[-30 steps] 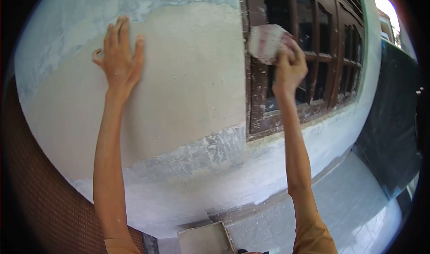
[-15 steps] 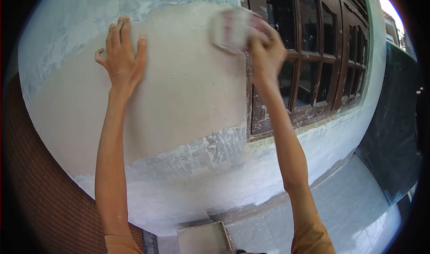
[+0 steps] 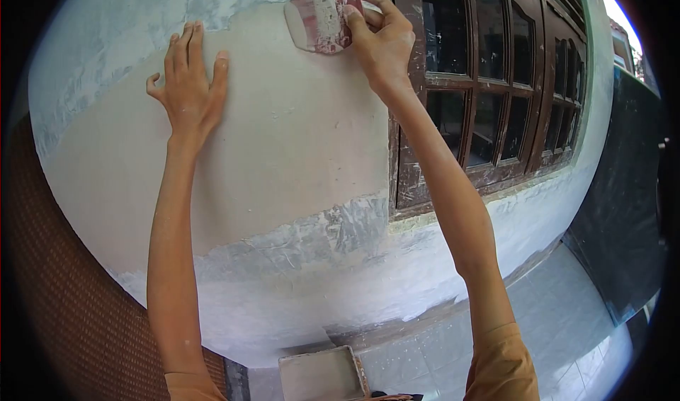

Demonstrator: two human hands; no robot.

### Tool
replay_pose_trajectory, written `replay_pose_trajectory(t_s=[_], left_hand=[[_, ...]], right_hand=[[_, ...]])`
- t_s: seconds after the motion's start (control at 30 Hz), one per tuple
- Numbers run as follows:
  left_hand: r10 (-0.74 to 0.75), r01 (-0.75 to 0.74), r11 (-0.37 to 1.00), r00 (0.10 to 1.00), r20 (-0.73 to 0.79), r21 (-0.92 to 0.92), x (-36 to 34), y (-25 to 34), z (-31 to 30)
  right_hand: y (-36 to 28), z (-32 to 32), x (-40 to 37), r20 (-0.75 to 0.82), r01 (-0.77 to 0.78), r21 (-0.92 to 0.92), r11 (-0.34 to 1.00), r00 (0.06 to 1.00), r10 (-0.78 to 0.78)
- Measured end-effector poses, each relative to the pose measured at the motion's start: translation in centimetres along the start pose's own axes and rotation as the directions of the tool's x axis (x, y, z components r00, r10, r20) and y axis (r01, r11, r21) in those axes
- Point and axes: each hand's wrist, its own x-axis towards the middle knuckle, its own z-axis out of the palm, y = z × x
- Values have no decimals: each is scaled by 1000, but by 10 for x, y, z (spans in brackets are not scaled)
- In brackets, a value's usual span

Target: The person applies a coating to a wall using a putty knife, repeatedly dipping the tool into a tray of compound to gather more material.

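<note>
My right hand [image 3: 382, 43] grips a red putty spreader [image 3: 322, 22] by its edge, thumb on the near face and fingers behind. Pale putty coats much of the spreader, whose blade lies at the upper part of the wall [image 3: 297, 153], left of the window frame. Fingers spread, my left hand [image 3: 189, 96] rests against the smooth beige coat of putty on the same wall. Rougher grey-white patches border this coat above and below.
A brown wooden window [image 3: 462, 87] with glass panes is set in the wall at right. Below, a shallow tray [image 3: 312, 353] stands on the tiled floor [image 3: 425, 351]. Brown woven material [image 3: 71, 259] runs along the left, and a dark panel [image 3: 623, 188] stands far right.
My right hand has swept the spreader left and slightly up, away from the window edge onto the wall. The left hand stays nearly in place.
</note>
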Motion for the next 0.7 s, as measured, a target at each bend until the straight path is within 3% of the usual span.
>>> replay_pose_trajectory(t_s=[0.1, 0.17, 0.23, 0.3, 0.33, 0.37, 0.43, 0.5, 0.57, 0.63, 0.7], left_hand=[[-6, 6, 1000, 1000, 6, 0, 0, -1, 0], [-4, 4, 1000, 1000, -7, 1, -1, -1, 2], [-2, 2, 1000, 1000, -18, -10, -4, 0, 2], [-6, 6, 1000, 1000, 3, 7, -2, 0, 1], [-4, 4, 1000, 1000, 8, 1, -2, 1, 2], [-2, 2, 1000, 1000, 0, -3, -3, 0, 2], [6, -6, 1000, 1000, -11, 1, -1, 1, 1], [-13, 13, 1000, 1000, -8, 0, -1, 1, 1], [-16, 16, 1000, 1000, -7, 16, 0, 1, 3], [-15, 15, 1000, 1000, 1, 22, -2, 1, 1], [-8, 7, 999, 1000, 17, 31, -1, -2, 1]], right_hand=[[2, -31, 17, -148, -45, -28, 999, 988, 41], [6, -62, 28, -362, -4, 94, 996, 931, 37], [2, -68, 26, -376, 50, 236, 970, 926, 43], [-1, -54, 5, -135, -9, 111, 994, 991, 24], [0, -40, -8, -10, -17, 184, 983, 1000, 19], [-5, -28, -21, 43, -19, 95, 995, 999, 15], [5, -21, -21, 19, 3, 66, 998, 1000, -4], [6, -56, -5, -71, -91, -65, 994, 994, 87], [11, -79, 10, -222, -109, 167, 980, 964, 145], [1, -75, 17, -247, -109, 226, 968, 955, 165], [0, -47, 11, -61, -88, 122, 989, 994, 96]])
